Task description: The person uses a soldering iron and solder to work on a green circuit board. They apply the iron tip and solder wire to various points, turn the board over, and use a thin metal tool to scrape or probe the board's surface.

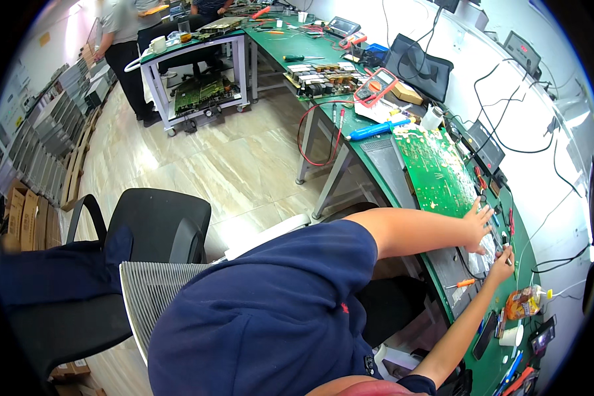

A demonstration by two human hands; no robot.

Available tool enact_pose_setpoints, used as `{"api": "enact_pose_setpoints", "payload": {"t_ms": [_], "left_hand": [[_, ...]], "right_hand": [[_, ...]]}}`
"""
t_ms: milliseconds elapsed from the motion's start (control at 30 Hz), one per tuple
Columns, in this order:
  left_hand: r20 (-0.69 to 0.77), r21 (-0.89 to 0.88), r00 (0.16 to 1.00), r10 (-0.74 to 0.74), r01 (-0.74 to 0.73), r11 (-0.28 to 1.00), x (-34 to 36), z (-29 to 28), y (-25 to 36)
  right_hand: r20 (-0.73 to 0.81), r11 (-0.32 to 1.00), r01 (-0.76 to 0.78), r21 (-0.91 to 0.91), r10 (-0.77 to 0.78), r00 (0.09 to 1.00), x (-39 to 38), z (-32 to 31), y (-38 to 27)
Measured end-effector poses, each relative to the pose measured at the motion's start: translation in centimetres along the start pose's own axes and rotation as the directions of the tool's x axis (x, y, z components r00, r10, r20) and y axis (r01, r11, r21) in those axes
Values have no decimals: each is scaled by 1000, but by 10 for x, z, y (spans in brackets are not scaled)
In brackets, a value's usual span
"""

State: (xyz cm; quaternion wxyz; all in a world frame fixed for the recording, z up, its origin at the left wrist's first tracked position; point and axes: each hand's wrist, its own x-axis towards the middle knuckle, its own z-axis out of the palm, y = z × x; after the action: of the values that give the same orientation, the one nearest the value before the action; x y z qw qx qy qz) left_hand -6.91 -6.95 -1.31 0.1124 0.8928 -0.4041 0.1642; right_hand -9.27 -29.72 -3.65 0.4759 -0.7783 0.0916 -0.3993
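My left hand [476,226], fingers apart, is at the lower end of a large green circuit board [432,168], beside a crumpled clear plastic bag [482,261]. My right hand [503,263] is just to its lower right, fingers closed round a small dark object that I cannot make out. An orange-handled screwdriver [465,283] lies below the bag on a dark grey surface. An orange snack packet [523,303], a black phone [485,335] and a white cup [511,335] are near my right forearm.
The green bench [277,46] runs along the wall, carrying a multimeter [375,86], blue tool [379,130], more boards and cables. A wheeled trolley [239,72] stands at its far end, near two people [122,59]. Black chair [148,211] behind me; stacked grey units [53,125] at left.
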Motion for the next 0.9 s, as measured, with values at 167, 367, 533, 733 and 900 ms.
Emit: {"api": "enact_pose_setpoints", "payload": {"t_ms": [167, 367, 533, 733, 900], "left_hand": [[-30, 99, 1000, -4, 7, 995, -18, 10, 0], [-65, -14, 994, 84, -85, 996, -65, -26, 13], [-502, -439, 865, 8, -263, 859, -134, -50, 2], [-710, -462, 619, -336, -50, 886, -207, -67, -100], [-751, -440, 504, -427, 101, 893, -211, -62, -157]], "right_hand": [[13, 999, 30, -36, -30, 999, -5, 3, -8], [25, 999, 6, -34, -6, 1000, -10, -2, -11], [5, 1000, -14, -26, 14, 1000, -8, 0, -7], [-40, 1000, 23, 2, -23, 999, -9, -2, -8], [-15, 1000, 9, 8, -9, 1000, -13, -4, -18]]}}
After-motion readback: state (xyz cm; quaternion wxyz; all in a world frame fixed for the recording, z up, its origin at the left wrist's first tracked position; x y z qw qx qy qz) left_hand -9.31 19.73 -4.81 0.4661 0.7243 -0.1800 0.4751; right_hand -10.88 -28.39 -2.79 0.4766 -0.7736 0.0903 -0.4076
